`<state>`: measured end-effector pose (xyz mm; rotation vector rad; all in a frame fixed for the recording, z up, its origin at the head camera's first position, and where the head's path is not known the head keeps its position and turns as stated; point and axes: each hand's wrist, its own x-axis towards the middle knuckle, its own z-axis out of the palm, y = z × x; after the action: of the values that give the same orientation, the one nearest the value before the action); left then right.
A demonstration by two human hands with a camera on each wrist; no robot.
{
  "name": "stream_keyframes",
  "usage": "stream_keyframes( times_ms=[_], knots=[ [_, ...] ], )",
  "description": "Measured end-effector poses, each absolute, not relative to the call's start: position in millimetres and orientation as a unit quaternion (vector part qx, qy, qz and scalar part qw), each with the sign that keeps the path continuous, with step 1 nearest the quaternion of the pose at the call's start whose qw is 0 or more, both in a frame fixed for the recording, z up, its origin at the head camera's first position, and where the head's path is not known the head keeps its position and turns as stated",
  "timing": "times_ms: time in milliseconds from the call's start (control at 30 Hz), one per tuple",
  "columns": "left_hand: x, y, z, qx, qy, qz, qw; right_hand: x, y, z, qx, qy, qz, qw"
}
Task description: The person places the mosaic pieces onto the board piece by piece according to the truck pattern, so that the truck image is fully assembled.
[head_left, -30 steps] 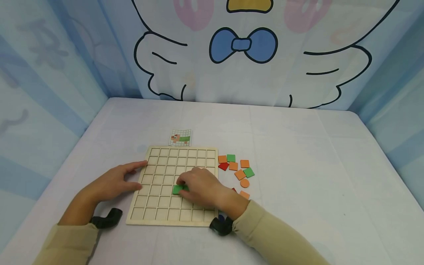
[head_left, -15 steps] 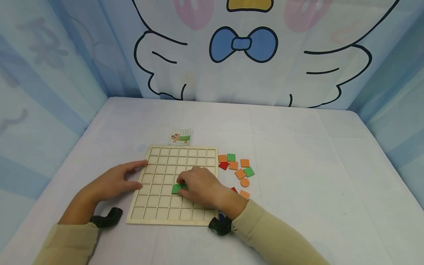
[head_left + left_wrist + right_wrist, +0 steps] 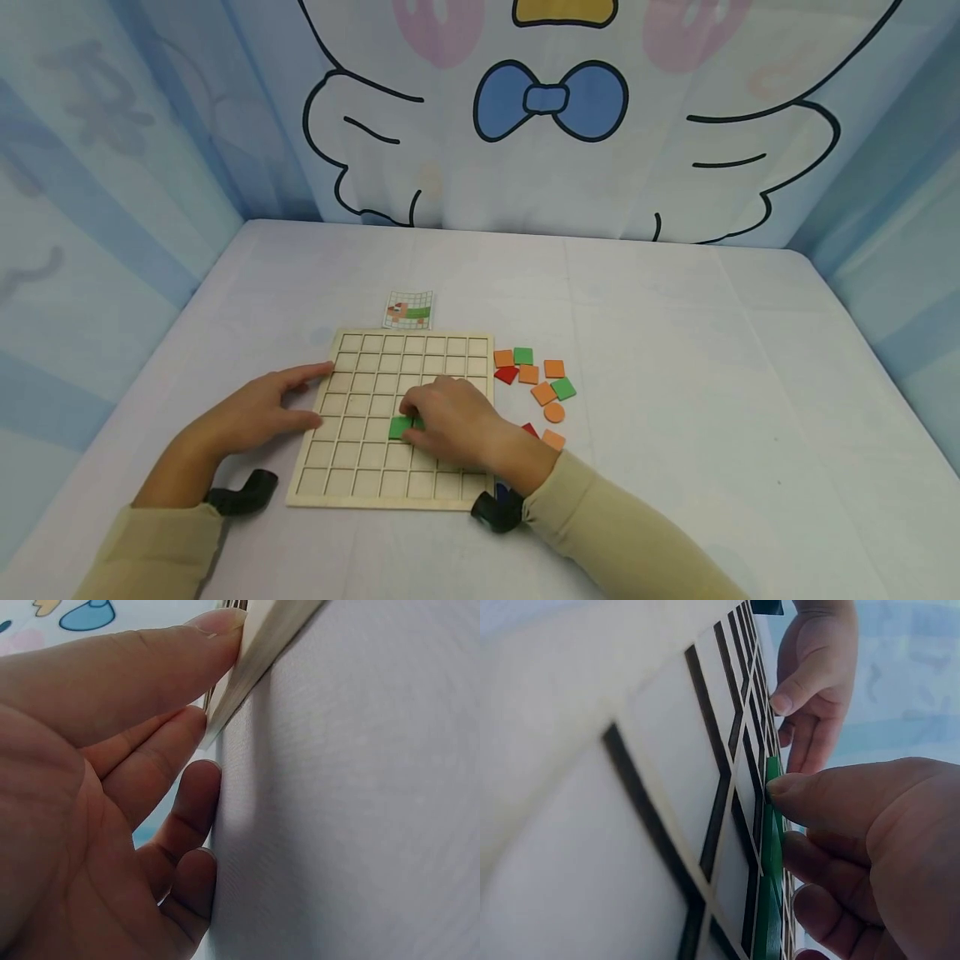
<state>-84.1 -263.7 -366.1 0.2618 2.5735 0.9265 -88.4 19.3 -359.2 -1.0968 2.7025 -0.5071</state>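
Note:
A pale wooden grid board [image 3: 348, 482] lies on the table. My left hand [image 3: 255, 414] rests at its left side, thumb and fingertips touching the edge; in the left wrist view the thumb [image 3: 150, 671] presses the board's rim. Over the middle of the board, my right hand [image 3: 457, 423] has curled fingers and pinches a green square tile [image 3: 767, 836] between thumb and fingertips. Several green tiles sit in a row there; the leftmost green tile [image 3: 400, 428] shows beside the thumb, while the hand covers part of the row.
Loose orange, green and red tiles lie right of the board, including an orange round tile [image 3: 554, 412] and a red tile [image 3: 507, 375]. A small picture card [image 3: 408, 310] lies behind the board. Black wrist-camera mounts [image 3: 243, 493] sit by both wrists.

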Motion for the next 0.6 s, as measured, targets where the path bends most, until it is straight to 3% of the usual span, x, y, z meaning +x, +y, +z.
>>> stream_keyframes(
  times_ms=[600],
  knots=[
    [-85.0,-263.6,-367.9,0.089,0.918,0.331,0.199,-85.9,19.0,-359.5,-0.374,0.911,-0.153,0.083]
  ],
)
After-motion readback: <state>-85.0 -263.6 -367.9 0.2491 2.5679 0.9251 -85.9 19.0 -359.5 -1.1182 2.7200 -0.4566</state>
